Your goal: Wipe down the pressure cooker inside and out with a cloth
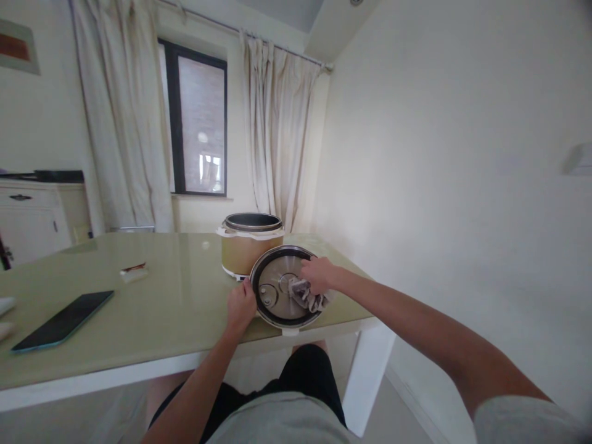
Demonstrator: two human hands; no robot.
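A round pressure cooker lid (277, 280) is tilted up at the table's front edge, its metal underside and dark sealing ring turned toward me. My left hand (242, 303) grips the lid's left rim, fingers closed. My right hand (318, 275) is closed on a crumpled, patterned cloth (305, 296), which presses against the right part of the lid's inner face. Right behind the lid stands the cooker body (235, 253), uncovered, with a gold side, a white rim and a dark interior. The lid hides part of its lower right side.
The greenish tabletop (176, 296) has a white edge. A dark tablet-like slab (67, 320) lies at the left, and a small white item (134, 271) with a brown strip lies farther back. A wall (439, 154) rises at the right; a white table leg (367, 376) stands below.
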